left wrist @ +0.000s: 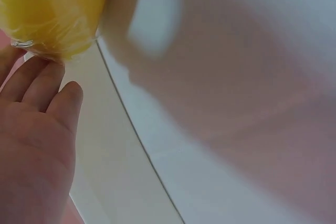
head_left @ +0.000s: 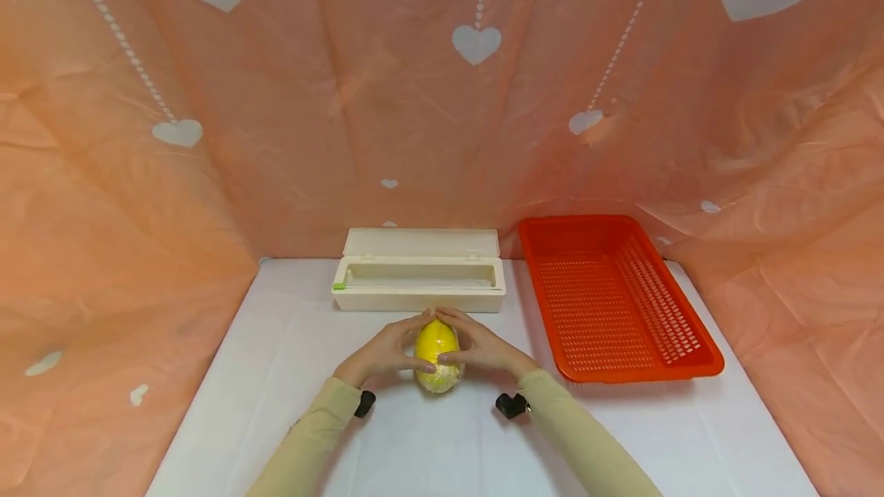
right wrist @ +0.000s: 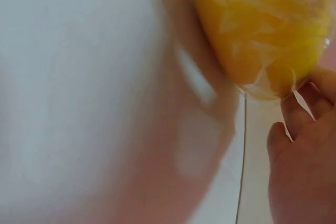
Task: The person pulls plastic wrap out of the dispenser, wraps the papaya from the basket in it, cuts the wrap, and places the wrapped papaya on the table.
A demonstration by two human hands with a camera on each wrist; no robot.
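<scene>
A yellow oval fruit (head_left: 437, 340), wrapped in wrinkled clear plastic film, is between my two hands in the head view; its exact kind I cannot tell. The left hand (head_left: 387, 351) holds its left side, thumb at the near front and fingertips at the far end. My right hand (head_left: 486, 345) mirrors this on the right side. In the left wrist view the film-covered fruit (left wrist: 52, 11) rests against the fingertips. The right wrist view shows creased film over the fruit (right wrist: 265, 30), with the fingers touching its end.
Just beyond the hands stands a long cream box (head_left: 417, 302), its lid (head_left: 423, 242) raised, with a small green piece (head_left: 339, 286) at its left end. A red perforated basket (head_left: 601, 373) sits at the right on the white tabletop (head_left: 276, 343). An orange heart-patterned sheet (head_left: 414, 113) hangs behind.
</scene>
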